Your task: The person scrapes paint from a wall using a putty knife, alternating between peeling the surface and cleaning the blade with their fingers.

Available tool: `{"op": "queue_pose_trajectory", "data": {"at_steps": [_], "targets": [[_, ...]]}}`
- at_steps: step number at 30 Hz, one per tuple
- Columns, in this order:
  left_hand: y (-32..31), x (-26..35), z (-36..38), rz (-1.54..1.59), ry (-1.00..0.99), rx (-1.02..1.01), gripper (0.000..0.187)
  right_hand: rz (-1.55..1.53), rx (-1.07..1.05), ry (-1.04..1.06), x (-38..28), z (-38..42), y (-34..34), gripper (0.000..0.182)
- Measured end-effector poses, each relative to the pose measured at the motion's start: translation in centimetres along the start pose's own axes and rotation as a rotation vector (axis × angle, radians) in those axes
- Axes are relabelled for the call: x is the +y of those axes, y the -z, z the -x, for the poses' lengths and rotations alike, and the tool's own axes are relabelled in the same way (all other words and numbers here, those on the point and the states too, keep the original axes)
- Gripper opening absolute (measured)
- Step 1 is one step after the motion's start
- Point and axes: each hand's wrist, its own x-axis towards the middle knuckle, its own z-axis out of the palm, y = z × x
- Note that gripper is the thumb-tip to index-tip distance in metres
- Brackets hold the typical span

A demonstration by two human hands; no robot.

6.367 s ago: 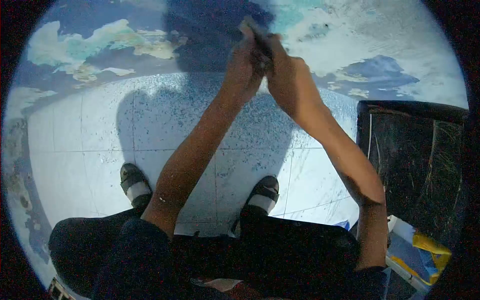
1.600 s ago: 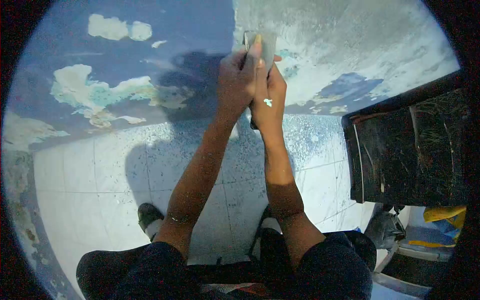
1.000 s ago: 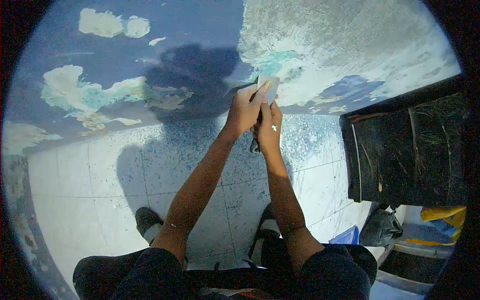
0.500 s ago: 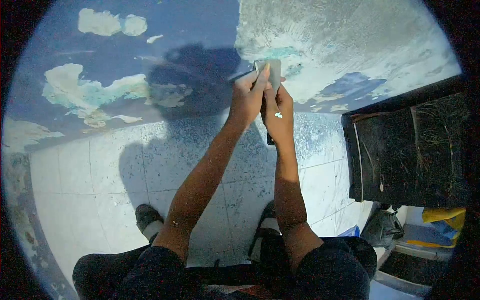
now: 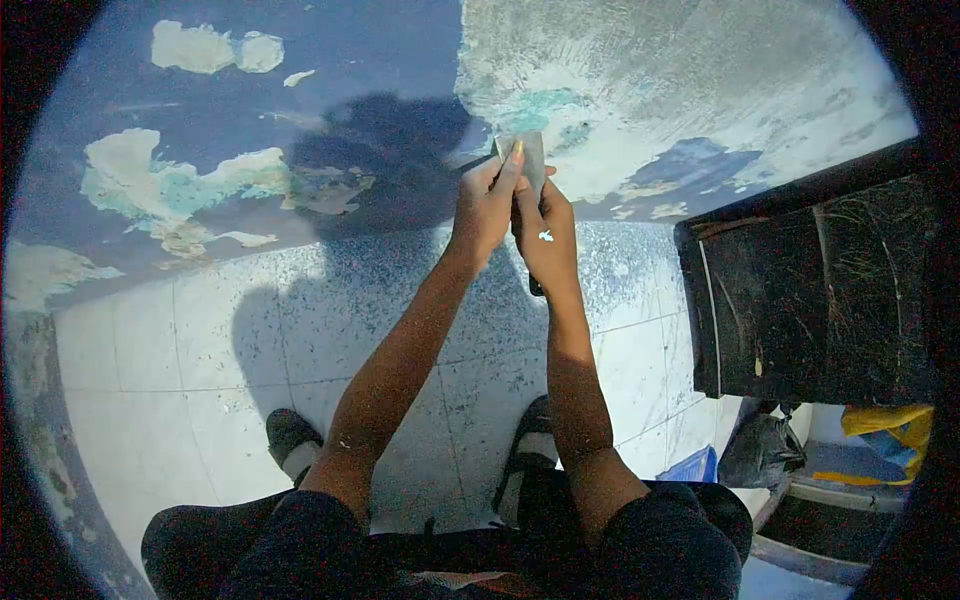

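A scraper with a flat grey metal blade is held against the lower part of the wall, at the edge of a stripped patch. My right hand is closed around its handle, whose black end shows below the palm. My left hand pinches the blade from the left, thumb lying on its face. A narrow dark strip beside the left fingers cannot be made out. The blue-painted wall has bare whitish spots. To the right the paint is off, leaving rough grey-white plaster with a turquoise patch.
Paint flakes lie over the white tiled floor, thickest along the wall. A dark scratched wooden panel stands at right. Below it are a black plastic bag, a blue plastic item and a yellow cloth-like item.
Both hands and the scraper have dropped slightly on the wall, uncovering more of the turquoise patch. The whole view has shifted a little. The grip looks the same.
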Motion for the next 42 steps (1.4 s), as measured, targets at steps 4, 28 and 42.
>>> {"op": "queue_pose_trajectory", "data": {"at_steps": [4,28,42], "targets": [[0.8,0.0,-0.3,-0.098,-0.033,0.013,0.047,-0.082,0.004,-0.028,0.9,0.0,-0.9,0.035],[8.1,7.9,0.1,-0.479,-0.172,-0.404,0.044,0.437,-0.346,0.324,-7.4,-0.5,3.2,0.030],[5.5,0.1,3.2,-0.056,0.292,-0.268,0.052,0.298,-0.303,-0.029,-3.0,-0.6,3.7,0.027]]}}
